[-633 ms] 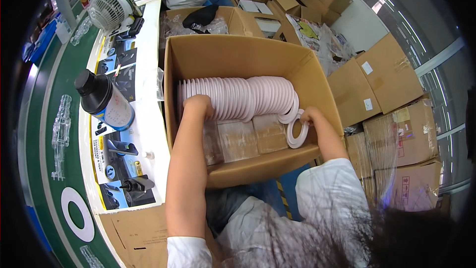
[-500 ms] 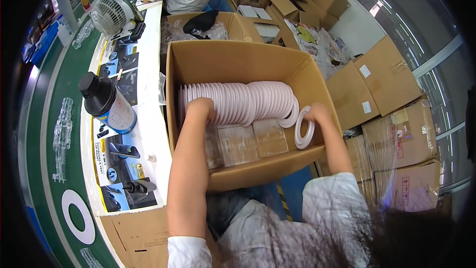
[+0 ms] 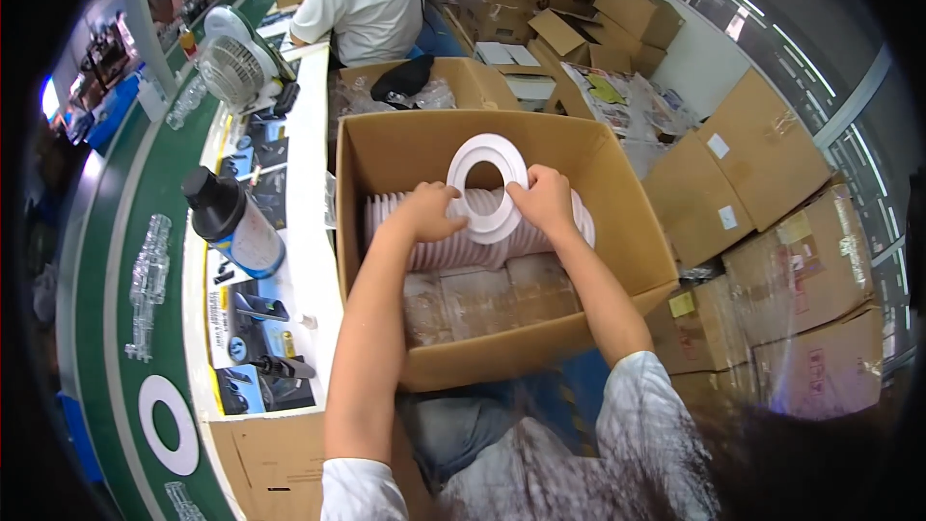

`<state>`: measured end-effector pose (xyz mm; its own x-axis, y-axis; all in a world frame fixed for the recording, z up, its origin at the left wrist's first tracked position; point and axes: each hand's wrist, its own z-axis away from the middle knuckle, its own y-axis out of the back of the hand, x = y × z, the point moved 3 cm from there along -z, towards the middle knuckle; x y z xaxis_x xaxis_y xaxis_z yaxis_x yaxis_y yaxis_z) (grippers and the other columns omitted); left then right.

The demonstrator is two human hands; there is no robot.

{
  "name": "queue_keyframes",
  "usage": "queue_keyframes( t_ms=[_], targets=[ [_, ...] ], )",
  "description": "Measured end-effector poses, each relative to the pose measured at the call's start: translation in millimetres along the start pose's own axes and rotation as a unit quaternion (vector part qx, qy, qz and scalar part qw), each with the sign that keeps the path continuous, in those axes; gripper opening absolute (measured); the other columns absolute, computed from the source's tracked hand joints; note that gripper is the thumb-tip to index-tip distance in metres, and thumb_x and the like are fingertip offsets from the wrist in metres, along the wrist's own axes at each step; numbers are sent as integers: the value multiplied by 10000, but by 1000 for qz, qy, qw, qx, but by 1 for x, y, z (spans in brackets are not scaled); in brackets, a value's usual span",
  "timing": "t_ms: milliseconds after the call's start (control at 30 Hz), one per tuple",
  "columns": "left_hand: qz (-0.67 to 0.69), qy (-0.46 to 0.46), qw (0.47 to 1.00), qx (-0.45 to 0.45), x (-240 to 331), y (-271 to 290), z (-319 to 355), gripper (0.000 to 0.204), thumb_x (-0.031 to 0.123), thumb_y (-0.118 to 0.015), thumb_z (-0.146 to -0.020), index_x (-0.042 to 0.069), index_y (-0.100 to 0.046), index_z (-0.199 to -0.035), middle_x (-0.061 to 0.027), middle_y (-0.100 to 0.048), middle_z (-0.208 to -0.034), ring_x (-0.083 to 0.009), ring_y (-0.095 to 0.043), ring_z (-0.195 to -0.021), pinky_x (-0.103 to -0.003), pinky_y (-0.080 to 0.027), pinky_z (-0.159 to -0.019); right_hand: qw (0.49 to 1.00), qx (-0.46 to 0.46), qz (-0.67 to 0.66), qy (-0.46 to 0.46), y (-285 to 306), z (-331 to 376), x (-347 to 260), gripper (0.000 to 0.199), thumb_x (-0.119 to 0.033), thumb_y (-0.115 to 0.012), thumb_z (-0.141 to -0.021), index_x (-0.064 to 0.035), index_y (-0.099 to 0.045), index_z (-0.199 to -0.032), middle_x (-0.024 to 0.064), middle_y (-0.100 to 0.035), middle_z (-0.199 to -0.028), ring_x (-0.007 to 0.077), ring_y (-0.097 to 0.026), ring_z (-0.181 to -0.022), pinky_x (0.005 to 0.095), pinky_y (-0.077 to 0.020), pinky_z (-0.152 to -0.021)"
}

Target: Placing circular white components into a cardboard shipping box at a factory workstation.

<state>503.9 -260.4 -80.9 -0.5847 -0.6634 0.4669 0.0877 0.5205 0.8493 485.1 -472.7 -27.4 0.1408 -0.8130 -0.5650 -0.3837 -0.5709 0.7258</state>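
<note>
Both arms reach up from the bottom edge into a big open cardboard box (image 3: pixel 617 232). At its near end lie clear plastic packs (image 3: pixel 482 294), too blurry to make out. The left hand (image 3: pixel 431 212) and right hand (image 3: pixel 542 201) pinch a white ring (image 3: pixel 487 195) between them and hold it up, fingers closed on its two sides. Under it a row of the same rings (image 3: pixel 463 249) lies in the box, partly hidden by the hands. On the white shelf to the left stands a bottle with a black cap (image 3: pixel 234 222). Farther off is a white fan (image 3: pixel 234 68), then a person's back (image 3: pixel 367 0), head cut off.
</note>
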Motion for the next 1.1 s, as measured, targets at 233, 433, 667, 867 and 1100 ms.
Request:
queue_keyframes(
  t_ms=[233,433,667,867,1100],
  targets=[
    [214,24,973,-84,12,-25,-2,456,463,-665,-743,58,-704,-948,-205,-673,-988,-341,-617,-971,-410,-464,-873,985,-86,-147,-22,-35,14,21,296,-230,-696,-644,14,-555,-553,162,-555,-513,247,-563,-476,370,-442,-487],
    [154,45,974,-162,51,-24,-12,422,432,-754,-701,58,-662,-874,-154,-675,-853,-270,-653,-800,-357,-498,-742,989,-90,-110,-33,-35,12,32,303,-250,-695,-625,10,-557,-547,181,-564,-527,261,-584,-489,380,-461,-498],
    [291,112,936,-163,46,-31,-8,366,264,-782,-700,-16,-641,-889,-110,-673,-815,-187,-619,-770,-331,-489,-733,978,-136,-159,-13,-44,10,32,342,-313,-679,-750,3,-580,-664,111,-617,-637,183,-551,-505,345,-450,-484],
    [336,188,904,-184,29,-21,-1,338,302,-734,-744,-15,-674,-846,-88,-668,-801,-159,-600,-762,-311,-475,-730,909,-272,-295,-111,-39,13,23,406,-390,-469,-948,-14,-608,-1016,119,-645,-1047,155,-610,-749,311,-491,-559],
    [234,249,912,-226,18,-14,3,419,392,-682,-680,-11,-706,-790,-125,-684,-777,-232,-636,-772,-336,-484,-762,899,-317,-289,-88,-49,7,37,469,-435,-447,-972,-36,-613,-1153,118,-608,-1149,221,-537,-1081,323,-502,-780]
  ],
)
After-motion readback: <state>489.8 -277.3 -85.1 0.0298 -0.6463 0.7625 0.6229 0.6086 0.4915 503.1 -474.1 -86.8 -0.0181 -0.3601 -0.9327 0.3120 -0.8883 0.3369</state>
